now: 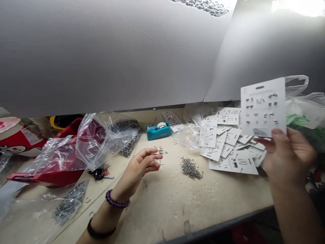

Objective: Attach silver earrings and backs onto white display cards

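My right hand (289, 159) grips the lower edge of a white earring card (263, 112), thumb in front, and holds it up at the right. Rows of small metal pieces dot the card, which has a hang slot near its top. Below and left of it lies a fanned heap of similar white cards (232, 161). My left hand (143, 164) hovers above the table with its fingers stretched out and no object visible in them. Just behind its fingertips are a few scattered small metal parts (160, 150). A denser pile of small metal parts (191, 168) sits to its right.
A blue tape dispenser (159, 131) stands at the back, near crumpled clear plastic (188, 137). On the left are a red scoop-like tray (58, 178), clear bags of metal parts (72, 200) and keys (100, 173). Grey-white board (114, 57) rises behind the table (162, 210).
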